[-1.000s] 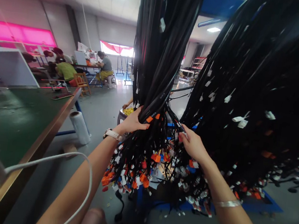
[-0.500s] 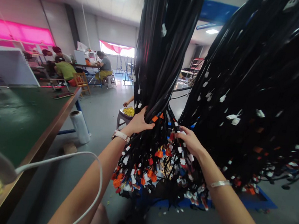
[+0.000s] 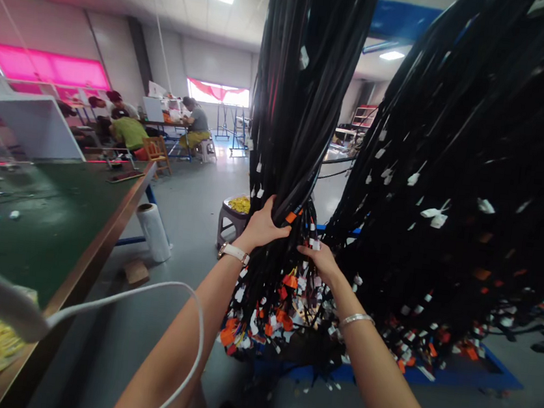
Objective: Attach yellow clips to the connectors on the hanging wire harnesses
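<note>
At my far left the green table runs away from me, with a white cord looping off its near edge and a roll of clear film on the floor just beside its leg. Farther back, a stool with a yellow tray stands just left of the work.

My left hand is wrapped around the hanging cable bundle, fingers curled shut over the black cords where an orange tag shows. The bundle's long axis runs straight up and down, out of view overhead, and fans out below my grip into tagged connector ends (orange, white, some blue). My right hand sits just lower and to the right, fingertips pinching into the loose cords; whether it has one cord or several I cannot tell. The left hand is the higher and the firmer on the bundle. A second, larger mass of cables hangs at my right, untouched.

Against a second ago, both hands have risen slightly and drawn closer together, and the bundle sits more central in view.
</note>
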{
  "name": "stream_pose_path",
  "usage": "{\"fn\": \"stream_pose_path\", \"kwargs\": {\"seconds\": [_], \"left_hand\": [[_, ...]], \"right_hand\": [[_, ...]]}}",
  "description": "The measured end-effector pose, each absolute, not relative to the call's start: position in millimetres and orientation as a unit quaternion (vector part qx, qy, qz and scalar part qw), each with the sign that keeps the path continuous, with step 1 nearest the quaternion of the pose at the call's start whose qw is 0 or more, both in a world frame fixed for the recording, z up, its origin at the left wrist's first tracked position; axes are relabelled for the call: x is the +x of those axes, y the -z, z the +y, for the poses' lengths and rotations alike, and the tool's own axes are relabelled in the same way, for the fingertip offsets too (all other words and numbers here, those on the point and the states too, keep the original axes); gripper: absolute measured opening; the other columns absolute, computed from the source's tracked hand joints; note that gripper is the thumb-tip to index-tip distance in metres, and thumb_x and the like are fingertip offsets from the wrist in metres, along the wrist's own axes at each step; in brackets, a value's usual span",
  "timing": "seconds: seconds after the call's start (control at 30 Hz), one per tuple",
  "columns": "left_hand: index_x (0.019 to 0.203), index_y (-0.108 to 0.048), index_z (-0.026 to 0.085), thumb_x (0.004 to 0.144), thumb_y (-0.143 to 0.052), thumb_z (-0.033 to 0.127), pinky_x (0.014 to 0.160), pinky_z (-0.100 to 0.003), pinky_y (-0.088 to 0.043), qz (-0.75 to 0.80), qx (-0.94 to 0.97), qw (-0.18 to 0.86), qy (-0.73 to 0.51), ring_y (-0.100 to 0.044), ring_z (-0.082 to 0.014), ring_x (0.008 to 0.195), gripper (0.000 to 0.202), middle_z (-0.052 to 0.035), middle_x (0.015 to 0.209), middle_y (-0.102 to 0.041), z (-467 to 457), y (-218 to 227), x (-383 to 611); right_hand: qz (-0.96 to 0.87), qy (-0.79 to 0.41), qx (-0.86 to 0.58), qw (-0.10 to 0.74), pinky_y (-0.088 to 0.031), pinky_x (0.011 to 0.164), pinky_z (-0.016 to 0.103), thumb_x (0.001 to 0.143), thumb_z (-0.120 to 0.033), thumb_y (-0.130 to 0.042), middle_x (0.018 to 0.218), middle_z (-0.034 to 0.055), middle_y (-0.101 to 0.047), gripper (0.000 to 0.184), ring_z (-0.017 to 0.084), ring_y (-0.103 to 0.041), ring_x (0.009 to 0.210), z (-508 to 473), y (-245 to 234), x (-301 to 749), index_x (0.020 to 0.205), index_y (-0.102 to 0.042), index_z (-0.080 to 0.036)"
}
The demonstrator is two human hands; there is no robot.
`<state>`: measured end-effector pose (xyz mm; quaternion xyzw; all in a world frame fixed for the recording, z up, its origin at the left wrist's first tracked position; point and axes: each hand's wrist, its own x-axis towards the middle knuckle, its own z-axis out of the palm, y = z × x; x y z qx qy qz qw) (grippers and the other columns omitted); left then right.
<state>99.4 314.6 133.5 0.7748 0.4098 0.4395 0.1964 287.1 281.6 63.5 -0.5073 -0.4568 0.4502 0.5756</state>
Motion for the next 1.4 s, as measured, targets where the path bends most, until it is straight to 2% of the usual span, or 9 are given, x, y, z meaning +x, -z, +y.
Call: {"fn": "stream_pose_path", "kwargs": {"seconds": [0.1, 0.27, 0.47, 0.77, 0.93, 1.03, 1.1, 1.23, 1.4], "left_hand": [[0.136, -0.029, 0.017, 0.063, -0.069, 0.039, 0.09, -0.036, -0.045, 0.414, 0.772, 0.199, -0.439, -0.06, -0.0258, 0.1, 0.087, -0.0097, 0.111, -0.062, 316, -133, 99], [0.137, -0.028, 0.017, 0.063, -0.069, 0.039, 0.091, -0.037, -0.044, 0.411, 0.769, 0.206, -0.444, -0.059, -0.026, 0.102, 0.087, -0.0098, 0.113, -0.061, 317, -131, 99], [0.137, -0.028, 0.015, 0.062, -0.07, 0.038, 0.094, -0.036, -0.042, 0.411, 0.763, 0.212, -0.451, -0.059, -0.026, 0.103, 0.089, -0.0099, 0.112, -0.062, 315, -131, 100], [0.138, -0.028, 0.014, 0.063, -0.07, 0.04, 0.094, -0.039, -0.042, 0.413, 0.764, 0.219, -0.444, -0.056, -0.028, 0.107, 0.09, -0.013, 0.118, -0.058, 315, -130, 99], [0.138, -0.025, 0.013, 0.061, -0.072, 0.047, 0.098, -0.039, -0.038, 0.396, 0.761, 0.261, -0.442, -0.051, -0.0276, 0.114, 0.097, -0.015, 0.125, -0.053, 316, -133, 97], [0.141, -0.016, 0.014, 0.064, -0.068, 0.053, 0.1, -0.039, -0.036, 0.386, 0.748, 0.309, -0.443, -0.05, -0.0264, 0.115, 0.101, -0.0151, 0.126, -0.051, 305, -142, 102], [0.143, -0.001, 0.013, 0.061, -0.07, 0.056, 0.101, -0.041, -0.034, 0.407, 0.738, 0.301, -0.446, -0.044, -0.0288, 0.121, 0.115, -0.0189, 0.133, -0.043, 294, -150, 111], [0.141, 0.015, 0.019, 0.047, -0.08, 0.05, 0.098, -0.048, -0.035, 0.475, 0.728, 0.207, -0.449, -0.031, -0.0398, 0.128, 0.137, -0.0257, 0.145, -0.015, 274, -161, 130], [0.141, 0.014, 0.02, 0.058, -0.075, 0.028, 0.081, -0.048, -0.046, 0.549, 0.73, 0.103, -0.393, -0.054, -0.0395, 0.105, 0.123, -0.0247, 0.125, -0.043, 270, -163, 136]], "right_hand": [[-0.453, -0.516, -0.493, 0.534, -0.051, 0.069, 0.038, 0.052, -0.027, -0.075, 0.067, 0.0019, -0.068, 0.028, 0.022, -0.064, 0.066, 276, -70, 294, 0.074, -0.062, -0.017], [-0.432, -0.602, -0.465, 0.484, -0.053, 0.067, 0.04, 0.06, -0.031, -0.071, 0.072, 0.0066, -0.07, 0.021, 0.024, -0.066, 0.066, 262, -76, 303, 0.076, -0.065, -0.018], [-0.399, -0.644, -0.451, 0.472, -0.053, 0.065, 0.04, 0.077, -0.054, -0.05, 0.072, 0.008, -0.07, 0.039, 0.024, -0.067, 0.066, 244, -86, 301, 0.082, -0.064, -0.018], [-0.348, -0.671, -0.41, 0.511, -0.053, 0.058, 0.033, 0.084, -0.047, -0.045, 0.073, 0.0059, -0.07, 0.035, 0.022, -0.066, 0.065, 211, -118, 284, 0.091, -0.063, -0.018], [-0.407, -0.585, -0.457, 0.532, -0.051, 0.068, 0.034, 0.075, -0.027, -0.058, 0.079, 0.004, -0.071, 0.021, 0.022, -0.066, 0.073, 201, -118, 242, 0.095, -0.06, -0.019], [-0.525, -0.382, -0.592, 0.479, -0.048, 0.075, 0.036, 0.08, -0.026, -0.05, 0.091, 0.0049, -0.069, 0.032, 0.022, -0.064, 0.083, 201, -115, 211, 0.111, -0.05, -0.019], [-0.555, -0.283, -0.675, 0.396, -0.046, 0.075, 0.04, 0.081, -0.028, -0.048, 0.093, 0.0142, -0.068, 0.039, 0.028, -0.064, 0.085, 202, -116, 194, 0.116, -0.045, -0.011], [-0.572, -0.226, -0.702, 0.358, -0.043, 0.074, 0.042, 0.083, -0.028, -0.043, 0.097, 0.0252, -0.064, 0.043, 0.035, -0.062, 0.09, 201, -119, 175, 0.117, -0.041, -0.003], [-0.616, -0.194, -0.656, 0.39, -0.044, 0.071, 0.037, 0.082, -0.03, -0.046, 0.095, 0.0195, -0.065, 0.043, 0.03, -0.062, 0.086, 195, -103, 181, 0.117, -0.045, -0.006]]}}
